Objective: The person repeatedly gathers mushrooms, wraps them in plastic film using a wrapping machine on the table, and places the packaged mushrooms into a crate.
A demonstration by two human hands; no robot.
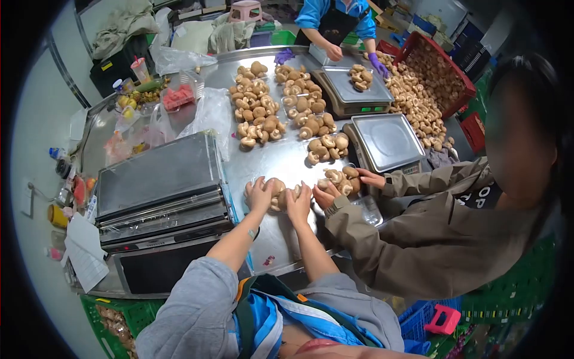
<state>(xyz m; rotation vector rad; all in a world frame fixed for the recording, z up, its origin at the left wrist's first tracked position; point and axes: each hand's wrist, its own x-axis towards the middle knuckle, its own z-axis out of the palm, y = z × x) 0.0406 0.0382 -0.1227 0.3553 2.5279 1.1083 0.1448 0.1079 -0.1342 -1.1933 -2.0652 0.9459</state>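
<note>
A small pack of brown shiitake mushrooms point(279, 195) lies on the steel table in front of me. My left hand point(259, 195) grips its left side, fingers curled over the mushrooms. On its right side, my right hand point(298, 205) is closed round the edge, with mushrooms under the fingertips. The tray beneath them is mostly hidden. Just to the right, a co-worker in a brown jacket has both hands around another pack of mushrooms point(342, 180). A clear plastic tray point(369, 210) sits beside that person's sleeve.
A wrapping machine point(161, 179) stands at left. Several mushroom packs point(254, 102) fill the table's middle. Two scales point(388, 140) stand at right, before loose mushrooms point(412, 96) spilling from a red crate point(439, 72). Across the table, another person in blue wears one purple glove.
</note>
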